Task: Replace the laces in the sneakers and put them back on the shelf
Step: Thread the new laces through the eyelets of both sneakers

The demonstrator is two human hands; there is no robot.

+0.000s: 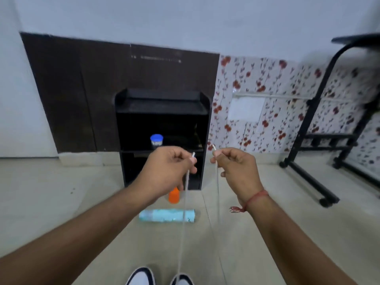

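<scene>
one end of the white lace [183,212] is pinched in the left hand [168,171], the other in the right hand [236,169]; both strands hang to the sneakers [141,276] before the black shelf [162,108].

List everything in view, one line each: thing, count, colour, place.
shelf unit: one, black, against the wall, centre
jar: one, blue lid, on the middle shelf
bottle: one, orange, on the floor before the shelf unit
tube: one, pale blue, lying on the floor
rolling stand: one, black, right
sneakers: two, white and dark, bottom edge
lace: one, white, both ends held up
left hand: pinches one lace end
right hand: pinches the other end
</scene>
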